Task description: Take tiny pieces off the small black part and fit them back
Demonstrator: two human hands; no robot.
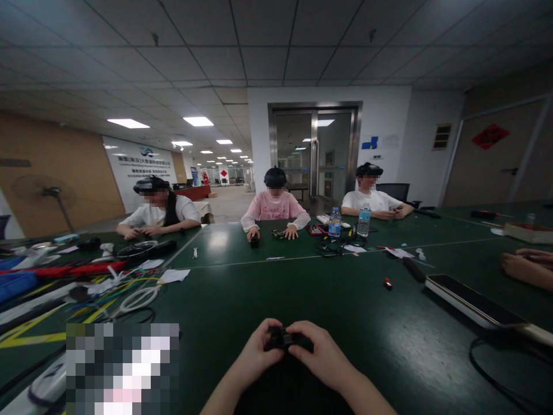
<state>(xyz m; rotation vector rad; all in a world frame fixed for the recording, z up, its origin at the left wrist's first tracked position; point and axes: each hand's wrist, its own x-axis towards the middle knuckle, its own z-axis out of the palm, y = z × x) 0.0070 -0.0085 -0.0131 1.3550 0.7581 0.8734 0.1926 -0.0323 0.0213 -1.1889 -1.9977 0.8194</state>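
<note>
Head view: held a small black object (279,339) in both hands, low over the near part of the green table (242,294), straight ahead of the body; could not tell whether touching the tabletop or just clear. Curled the left hand (262,346) snugly around one end, with thumb near and fingers far, and pinched the other end likewise with the right hand (317,347), with fingertips almost meeting at the middle. Could not make out finer details, nor whether one piece or two fitted together, because of darkness and covering fingers. Judged the step in hand as close two-handed work, perhaps turning or adjusting; reckoned on a next move calling for a firm hold at both ends and fine thumb pressure. Noted a small red-and-dark piece (387,283) farther right, well apart from both hands.
</note>
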